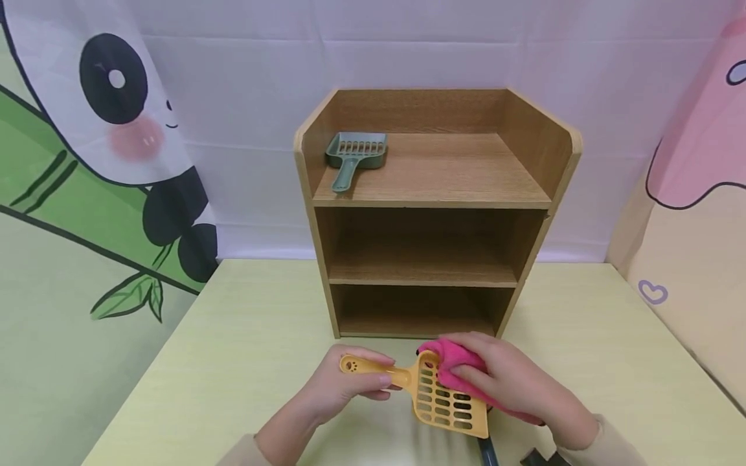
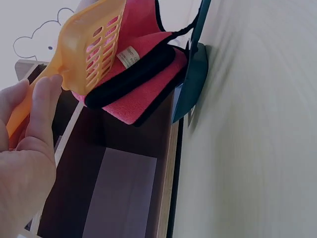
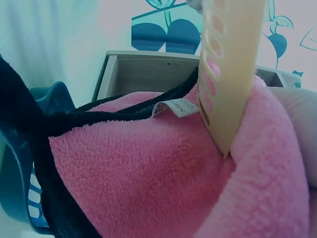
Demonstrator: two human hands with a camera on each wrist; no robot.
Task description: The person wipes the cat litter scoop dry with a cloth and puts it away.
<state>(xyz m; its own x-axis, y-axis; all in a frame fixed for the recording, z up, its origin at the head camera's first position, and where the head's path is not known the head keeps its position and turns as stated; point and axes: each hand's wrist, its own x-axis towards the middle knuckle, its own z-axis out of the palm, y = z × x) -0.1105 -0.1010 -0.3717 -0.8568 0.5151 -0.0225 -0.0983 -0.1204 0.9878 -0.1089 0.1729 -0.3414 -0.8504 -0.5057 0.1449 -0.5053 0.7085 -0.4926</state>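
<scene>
Head — left grip holds yellow scoop — right grip, cloth.

So the left hand has the handle of an orange-yellow scoop gripped between its fingers, slotted head tilted up near the top. Right behind the slots there's a pink cloth, folded over, black trim, little white label showing. Just beside that, a dark teal piece sits by the pale tabletop; can't tell if the cloth touches it. Below them is a wooden shelf unit, pretty dark inside, plus a cloud-like outline on the pale backdrop.
</scene>
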